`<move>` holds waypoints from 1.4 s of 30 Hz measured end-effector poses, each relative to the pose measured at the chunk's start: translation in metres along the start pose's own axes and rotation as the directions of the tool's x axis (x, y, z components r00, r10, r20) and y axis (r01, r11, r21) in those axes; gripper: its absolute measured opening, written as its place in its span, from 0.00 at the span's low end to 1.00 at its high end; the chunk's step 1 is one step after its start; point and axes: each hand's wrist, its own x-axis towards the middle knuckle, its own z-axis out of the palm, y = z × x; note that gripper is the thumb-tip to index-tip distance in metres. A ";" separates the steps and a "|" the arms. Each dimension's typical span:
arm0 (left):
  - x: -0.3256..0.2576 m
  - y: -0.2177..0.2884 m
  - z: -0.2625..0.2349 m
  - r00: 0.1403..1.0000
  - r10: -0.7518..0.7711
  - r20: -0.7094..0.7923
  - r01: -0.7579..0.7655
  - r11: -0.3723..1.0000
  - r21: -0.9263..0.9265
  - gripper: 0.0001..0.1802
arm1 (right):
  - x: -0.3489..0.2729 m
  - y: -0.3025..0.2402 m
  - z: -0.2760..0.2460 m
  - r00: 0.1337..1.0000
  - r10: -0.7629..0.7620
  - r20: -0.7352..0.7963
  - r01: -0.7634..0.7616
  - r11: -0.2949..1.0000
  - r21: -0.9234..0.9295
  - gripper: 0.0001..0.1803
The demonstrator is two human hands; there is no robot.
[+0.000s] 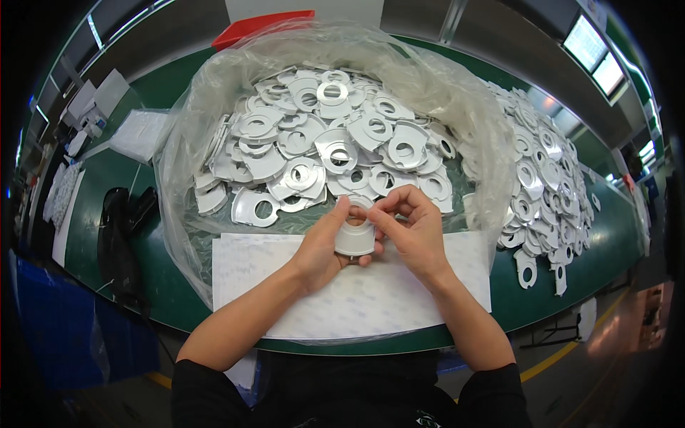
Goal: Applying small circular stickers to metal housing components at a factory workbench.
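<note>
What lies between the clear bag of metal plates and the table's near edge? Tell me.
In the head view, a white sheet covers that stretch; above it the left hand and right hand hold a small stack of plates.

Both bare forearms rising from the lower edge and converging, left hand (325,246) curled with thumb raised, right hand (410,225) beside it, fingertips (377,212) pinched, the two hands touching

A green table (171,271) carries a clear plastic bag (187,143) heaped with flat silvery ring-shaped plates (335,143). More such plates (546,185) lie loose to the right. A white sheet (371,299) lies in front, a black bag (121,235) at left, a red box (257,27) behind.
</note>
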 end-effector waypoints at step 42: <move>-0.005 -0.001 0.013 0.992 -0.022 0.124 -0.022 0.939 0.344 0.46 | -0.007 -0.010 0.001 0.986 -0.105 -0.132 0.022 0.855 -0.518 0.16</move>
